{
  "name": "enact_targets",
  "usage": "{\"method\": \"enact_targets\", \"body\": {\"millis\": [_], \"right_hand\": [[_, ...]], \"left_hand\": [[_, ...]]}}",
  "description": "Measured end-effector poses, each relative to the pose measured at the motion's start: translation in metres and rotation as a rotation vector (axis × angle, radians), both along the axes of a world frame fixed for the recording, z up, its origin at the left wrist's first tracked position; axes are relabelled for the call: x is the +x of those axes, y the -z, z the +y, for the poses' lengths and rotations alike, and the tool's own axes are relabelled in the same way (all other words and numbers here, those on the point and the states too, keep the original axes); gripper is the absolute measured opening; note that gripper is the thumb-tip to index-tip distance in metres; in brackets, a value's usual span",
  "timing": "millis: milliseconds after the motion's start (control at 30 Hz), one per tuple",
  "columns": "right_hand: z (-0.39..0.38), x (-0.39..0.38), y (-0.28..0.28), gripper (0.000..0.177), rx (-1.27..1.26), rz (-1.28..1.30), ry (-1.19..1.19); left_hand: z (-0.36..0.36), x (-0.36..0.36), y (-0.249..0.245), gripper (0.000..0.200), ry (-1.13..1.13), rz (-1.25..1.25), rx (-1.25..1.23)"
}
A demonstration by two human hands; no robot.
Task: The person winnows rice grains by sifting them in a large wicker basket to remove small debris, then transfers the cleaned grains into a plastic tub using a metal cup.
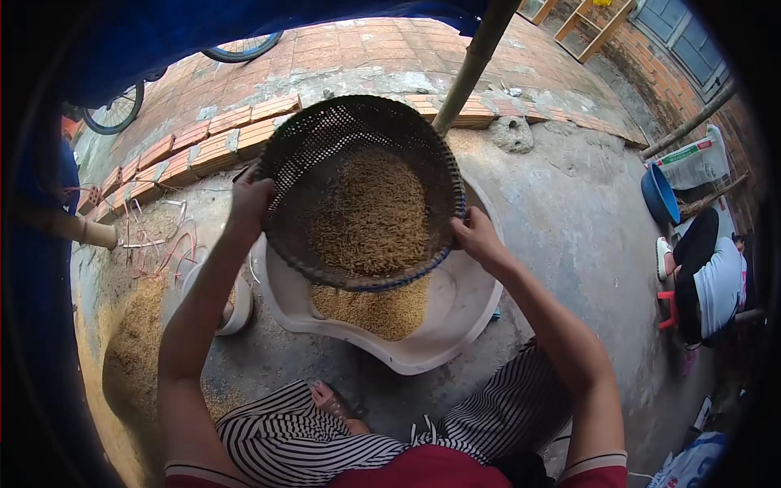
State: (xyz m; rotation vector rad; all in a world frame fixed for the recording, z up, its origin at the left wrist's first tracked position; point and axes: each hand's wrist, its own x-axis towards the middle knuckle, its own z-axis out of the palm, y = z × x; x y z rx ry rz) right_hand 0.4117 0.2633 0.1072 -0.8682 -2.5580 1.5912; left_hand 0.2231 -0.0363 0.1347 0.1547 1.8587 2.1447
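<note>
A round woven sieve (313, 154) with a dark mesh hangs over a wide pale basin (460, 305). My left hand (254, 199) grips its rim on the left, and my right hand (478, 233) grips the rim on the right, thumb on top. Inside the sieve lies a heap of brownish unhusked grain (374, 215), gathered toward the middle and right. Beneath it, a mound of finer yellowish grain (378, 313) rests in the basin. The sieve covers the basin's far part.
A pale bucket (238, 313) stands left of the basin, near a grain pile (134, 350) on the floor. Beyond runs a low brick edging (220, 138) with a bamboo pole (472, 69). At right, a person (716, 281) sits near a blue tub (660, 195).
</note>
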Motion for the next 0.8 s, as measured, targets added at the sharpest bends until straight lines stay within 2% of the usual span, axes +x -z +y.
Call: {"method": "enact_targets", "body": {"millis": [33,67,100,167,200,233,267,300,367,400,467,500,533,567,633,667,700,767,800], "right_hand": [[0.012,-0.001,0.016,0.034,0.307,-0.009,0.089],[0.015,0.004,0.031,0.037,0.304,-0.237,0.137],[0.016,0.013,0.039,0.030,0.128,-0.390,0.080],[-0.010,0.030,0.008,0.024,-0.009,-0.301,0.063],[-0.010,0.029,0.010,0.024,-0.008,-0.318,0.059],[-0.008,0.023,0.011,0.022,-0.117,-0.213,-0.025],[-0.007,0.016,0.013,0.021,-0.235,-0.102,-0.105],[-0.005,0.007,0.014,0.021,-0.249,-0.111,-0.105],[0.001,-0.008,0.008,0.020,0.062,0.261,0.003],[0.007,-0.007,0.020,0.020,0.067,0.265,0.000],[0.018,-0.002,0.057,0.024,0.153,-0.127,0.029],[-0.009,0.008,0.012,0.027,-0.184,-0.360,0.073],[-0.015,0.016,0.012,0.027,-0.344,-0.293,0.037],[-0.018,0.024,0.013,0.026,-0.505,-0.234,0.007],[-0.030,0.019,-0.009,0.026,-0.531,-0.211,0.023],[-0.033,0.013,-0.016,0.026,-0.563,-0.169,0.039],[-0.014,0.006,0.006,0.024,-0.588,-0.039,-0.061],[-0.006,-0.008,0.006,0.026,-0.377,0.147,0.088],[-0.001,-0.007,0.012,0.027,-0.248,0.027,0.091]], "left_hand": [[0.013,0.006,0.014,0.045,-0.069,0.123,-0.047],[0.025,0.024,0.021,0.044,-0.057,0.164,-0.111],[0.033,0.041,0.025,0.042,-0.050,0.209,-0.172],[0.029,0.042,0.006,0.041,-0.032,0.216,-0.119],[0.017,0.033,-0.007,0.041,-0.033,0.093,-0.077],[0.005,0.022,-0.017,0.041,-0.042,-0.027,-0.035],[-0.005,0.010,-0.023,0.042,-0.021,-0.044,0.009],[-0.015,-0.002,-0.027,0.043,0.005,-0.060,0.045],[-0.013,-0.011,-0.012,0.041,0.005,-0.033,0.022],[0.004,0.002,-0.008,0.042,-0.054,0.077,-0.020],[0.029,0.030,0.001,0.045,-0.117,0.323,-0.139],[0.035,0.038,0.008,0.046,-0.120,0.461,-0.218],[0.031,0.027,0.027,0.052,-0.104,0.594,-0.296],[0.023,0.025,0.011,0.052,-0.099,0.593,-0.296],[0.006,0.027,-0.042,0.049,0.029,0.171,-0.135],[-0.002,0.015,-0.048,0.046,0.039,0.107,-0.073],[-0.008,0.004,-0.051,0.044,0.051,0.044,-0.016],[0.000,0.003,-0.040,0.040,-0.019,0.068,-0.009],[0.011,0.004,-0.011,0.042,-0.037,0.127,-0.011]]}}
